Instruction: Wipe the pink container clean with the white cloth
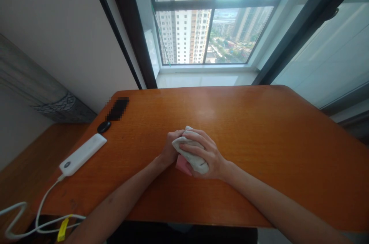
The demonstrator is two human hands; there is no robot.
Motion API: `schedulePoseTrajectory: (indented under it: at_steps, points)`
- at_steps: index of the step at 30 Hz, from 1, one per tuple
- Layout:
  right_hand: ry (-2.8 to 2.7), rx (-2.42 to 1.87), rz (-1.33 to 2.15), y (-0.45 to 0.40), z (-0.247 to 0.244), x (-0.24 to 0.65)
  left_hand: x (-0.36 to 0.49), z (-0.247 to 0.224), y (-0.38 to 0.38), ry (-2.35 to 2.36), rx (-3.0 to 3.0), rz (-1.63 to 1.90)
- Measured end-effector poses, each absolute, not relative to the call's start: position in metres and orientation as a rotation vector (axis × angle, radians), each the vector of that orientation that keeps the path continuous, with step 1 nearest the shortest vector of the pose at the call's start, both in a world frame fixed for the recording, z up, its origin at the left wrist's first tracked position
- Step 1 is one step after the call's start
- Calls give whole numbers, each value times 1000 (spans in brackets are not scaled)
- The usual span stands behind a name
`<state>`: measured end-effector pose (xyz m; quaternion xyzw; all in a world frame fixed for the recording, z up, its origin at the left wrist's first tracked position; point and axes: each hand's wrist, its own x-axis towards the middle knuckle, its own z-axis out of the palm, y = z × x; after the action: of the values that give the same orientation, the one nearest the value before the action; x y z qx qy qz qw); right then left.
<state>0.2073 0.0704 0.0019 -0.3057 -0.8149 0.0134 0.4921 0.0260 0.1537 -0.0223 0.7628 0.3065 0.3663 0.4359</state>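
The left hand (172, 146) and the right hand (206, 153) are both gripping a bunched white cloth (190, 150) between them, with a pink piece (183, 165) showing just below the hands above the worktop (259, 128).

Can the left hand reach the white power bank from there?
Probably yes: nothing stands between the left hand and the white power bank, though that hand is gripping the white cloth.

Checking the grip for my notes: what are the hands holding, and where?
A bunched white cloth: the right hand wraps over its middle, the left hand grips its left end. A pink edge shows beneath, unclear what.
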Motion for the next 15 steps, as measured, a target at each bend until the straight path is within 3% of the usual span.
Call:
schedulePoseTrajectory:
  at_steps: [15]
  points:
    - [-1966,-755,14,71,-1,204,30,-30,158,681,1885,906]
